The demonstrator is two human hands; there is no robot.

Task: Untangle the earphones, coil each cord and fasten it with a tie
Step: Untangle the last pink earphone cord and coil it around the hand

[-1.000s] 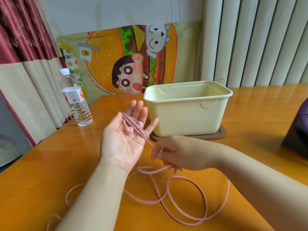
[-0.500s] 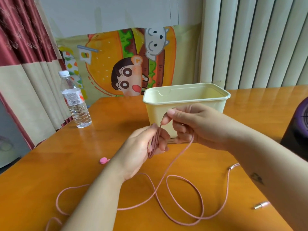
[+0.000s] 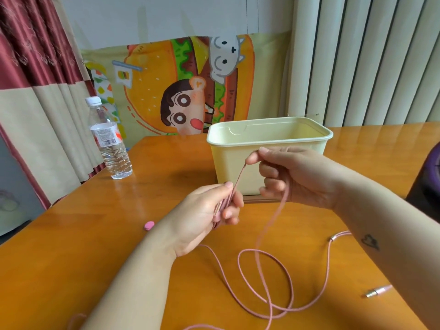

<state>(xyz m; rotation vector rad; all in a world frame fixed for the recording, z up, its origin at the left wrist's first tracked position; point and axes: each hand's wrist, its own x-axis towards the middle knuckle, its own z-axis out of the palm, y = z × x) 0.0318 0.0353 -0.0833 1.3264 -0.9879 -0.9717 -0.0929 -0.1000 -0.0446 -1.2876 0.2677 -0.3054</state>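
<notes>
**Pink cord strung between two hands**

Right in front of the pale yellow plastic tub point(image 3: 228, 163), the left hand point(image 3: 207, 215) clasps coils of thin pink braided earphone cord point(image 3: 269, 225). The right hand point(image 3: 292, 175) pinches a strand above them. Slack cord loops over the orange wooden table point(image 3: 95, 234) on the tub's near side.

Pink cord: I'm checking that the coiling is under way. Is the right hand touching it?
Touching. The head view shows the right hand pinching the pink cord between thumb and forefinger tips.
</notes>
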